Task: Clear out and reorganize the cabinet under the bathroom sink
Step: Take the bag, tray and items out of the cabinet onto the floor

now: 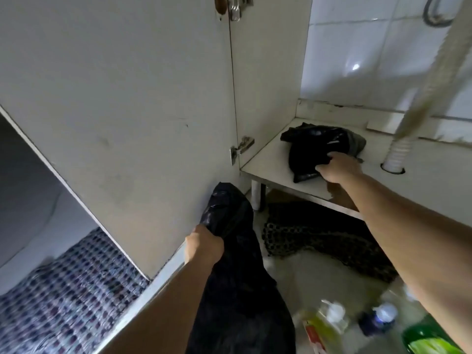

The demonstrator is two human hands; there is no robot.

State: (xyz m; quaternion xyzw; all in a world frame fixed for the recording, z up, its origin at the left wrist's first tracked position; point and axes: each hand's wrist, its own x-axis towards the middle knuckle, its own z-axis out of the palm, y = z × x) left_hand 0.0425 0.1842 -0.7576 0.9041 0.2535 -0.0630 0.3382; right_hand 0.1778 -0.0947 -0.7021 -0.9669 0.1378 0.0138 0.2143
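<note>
The cabinet under the sink stands open, its white floor panel (265,159) bare except for a crumpled black plastic bag (314,146). My right hand (337,167) reaches in and grips the near edge of that bag. My left hand (204,244) holds the top of a large black bag (237,277) that hangs down in front of the open cabinet door (122,111).
A corrugated white drain hose (398,154) runs down through a hole in the cabinet floor at the right. On the tiled floor lie a dark mesh mat (319,233), several bottles (329,320) and a green item (429,338). A patterned mat (63,284) lies left of the door.
</note>
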